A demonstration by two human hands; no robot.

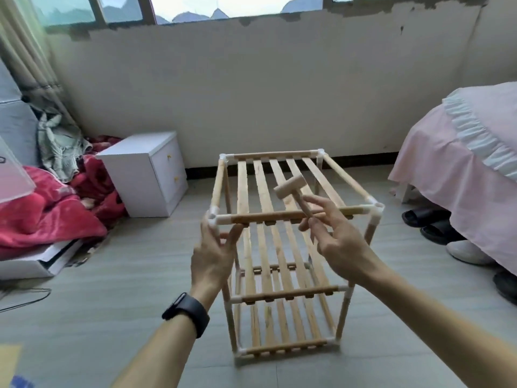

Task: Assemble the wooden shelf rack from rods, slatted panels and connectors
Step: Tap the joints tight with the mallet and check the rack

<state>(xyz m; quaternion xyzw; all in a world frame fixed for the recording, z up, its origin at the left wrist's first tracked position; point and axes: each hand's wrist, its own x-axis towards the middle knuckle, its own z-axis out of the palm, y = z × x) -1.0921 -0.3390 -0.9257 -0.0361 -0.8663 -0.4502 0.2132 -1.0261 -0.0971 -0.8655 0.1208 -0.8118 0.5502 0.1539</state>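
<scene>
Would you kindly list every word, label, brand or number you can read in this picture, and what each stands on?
No text can be read in this view.
The shelf rack and the mallet: bare wood, no print shows.
The white cabinet and the black wristband: no marking shows.
A dark mark on the clear sheet at the left edge: cut off, unreadable.
</scene>
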